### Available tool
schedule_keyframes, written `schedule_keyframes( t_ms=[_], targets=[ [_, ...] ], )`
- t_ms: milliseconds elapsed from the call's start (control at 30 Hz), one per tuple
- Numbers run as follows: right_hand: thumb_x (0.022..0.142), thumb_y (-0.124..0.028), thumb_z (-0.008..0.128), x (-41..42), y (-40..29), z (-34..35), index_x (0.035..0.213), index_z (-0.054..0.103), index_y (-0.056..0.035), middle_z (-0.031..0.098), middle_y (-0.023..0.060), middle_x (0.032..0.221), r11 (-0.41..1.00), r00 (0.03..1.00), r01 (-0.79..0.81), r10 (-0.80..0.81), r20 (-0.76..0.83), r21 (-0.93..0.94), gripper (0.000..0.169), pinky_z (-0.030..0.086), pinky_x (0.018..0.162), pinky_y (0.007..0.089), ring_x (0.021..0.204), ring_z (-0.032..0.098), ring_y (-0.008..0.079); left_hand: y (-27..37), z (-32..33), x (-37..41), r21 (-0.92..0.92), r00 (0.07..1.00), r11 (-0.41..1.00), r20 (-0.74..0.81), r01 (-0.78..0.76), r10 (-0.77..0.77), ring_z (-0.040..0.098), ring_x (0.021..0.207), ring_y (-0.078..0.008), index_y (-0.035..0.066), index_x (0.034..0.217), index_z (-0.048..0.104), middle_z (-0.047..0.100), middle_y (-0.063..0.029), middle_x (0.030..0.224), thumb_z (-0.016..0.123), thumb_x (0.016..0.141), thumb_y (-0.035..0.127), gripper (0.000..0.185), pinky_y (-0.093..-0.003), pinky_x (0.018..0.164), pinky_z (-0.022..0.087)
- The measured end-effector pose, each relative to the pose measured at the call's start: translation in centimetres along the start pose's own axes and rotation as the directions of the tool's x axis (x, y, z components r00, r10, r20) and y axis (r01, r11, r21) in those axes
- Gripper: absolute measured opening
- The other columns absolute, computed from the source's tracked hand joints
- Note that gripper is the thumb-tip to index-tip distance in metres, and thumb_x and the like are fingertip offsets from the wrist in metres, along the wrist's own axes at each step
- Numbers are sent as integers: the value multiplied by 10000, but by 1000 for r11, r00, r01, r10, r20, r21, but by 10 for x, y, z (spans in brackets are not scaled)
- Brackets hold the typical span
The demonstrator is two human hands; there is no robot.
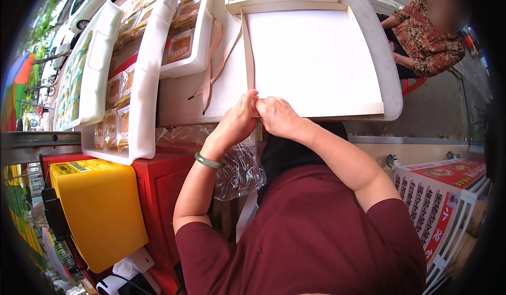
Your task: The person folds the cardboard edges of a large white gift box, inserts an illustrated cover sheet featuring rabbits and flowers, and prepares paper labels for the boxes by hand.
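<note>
A shallow cardboard box (308, 61) with a white inside lies on the table, its low walls raised along the left and far sides. Both my hands meet at its near left corner. My left hand (240, 115), with a green bangle on the wrist, pinches the corner from the left. Close against it, my right hand (278, 115) has its fingers curled on the same corner. The fingers hide the corner itself. Along the near edge, a low flap (348, 110) runs to the right. Beige ribbons (213, 63) lie left of the box.
White plastic crates (144, 97) of wrapped pastries stand at left, beside a green-patterned stack (73, 81). Behind the box is another box (280, 0) with small packs. A yellow bin (99, 212) is below left. A person (423, 42) sits beyond the table's right edge (389, 85).
</note>
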State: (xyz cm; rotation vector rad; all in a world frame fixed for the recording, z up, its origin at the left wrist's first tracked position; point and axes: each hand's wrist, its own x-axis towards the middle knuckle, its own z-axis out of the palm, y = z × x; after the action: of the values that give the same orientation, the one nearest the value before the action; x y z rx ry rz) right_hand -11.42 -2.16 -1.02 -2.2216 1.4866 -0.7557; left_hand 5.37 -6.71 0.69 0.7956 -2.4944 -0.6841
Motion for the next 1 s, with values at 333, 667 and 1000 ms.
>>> schedule_keyframes(
  t_ms=[333, 667, 1000],
  targets=[
    [758, -44, 669, -3, 3, -8, 966, 532, 12, 640, 217, 831, 984, 997, -48, 56, -43, 174, 255, 524, 720, 469, 797, 636, 410, 19, 4, -9, 186, 994, 980, -99, 68, -50, 644, 832, -358, 53, 1164, 508, 604, -166, 950, 705, 748, 33, 461, -425, 680, 526],
    [741, -64, 653, -5, 6, -2, 769, 638, -27, 626, 150, 808, 999, 998, 29, -30, -61, -28, 48, 524, 747, 431, 796, 626, 344, 22, 3, -10, 253, 982, 949, -12, 186, -189, 615, 695, -334, 100, 885, 681, 568, -116, 777, 677, 819, 105, 67, -427, 614, 515],
    [754, -68, 651, -4, 6, -8, 755, 647, -46, 635, 132, 789, 1000, 1000, -12, 12, 16, 14, 22, 530, 738, 424, 791, 639, 326, 17, 6, -12, 223, 970, 949, 49, 223, -240, 624, 729, -364, 65, 857, 654, 598, -133, 812, 652, 854, 132, 67, -451, 632, 515]
  ],
)
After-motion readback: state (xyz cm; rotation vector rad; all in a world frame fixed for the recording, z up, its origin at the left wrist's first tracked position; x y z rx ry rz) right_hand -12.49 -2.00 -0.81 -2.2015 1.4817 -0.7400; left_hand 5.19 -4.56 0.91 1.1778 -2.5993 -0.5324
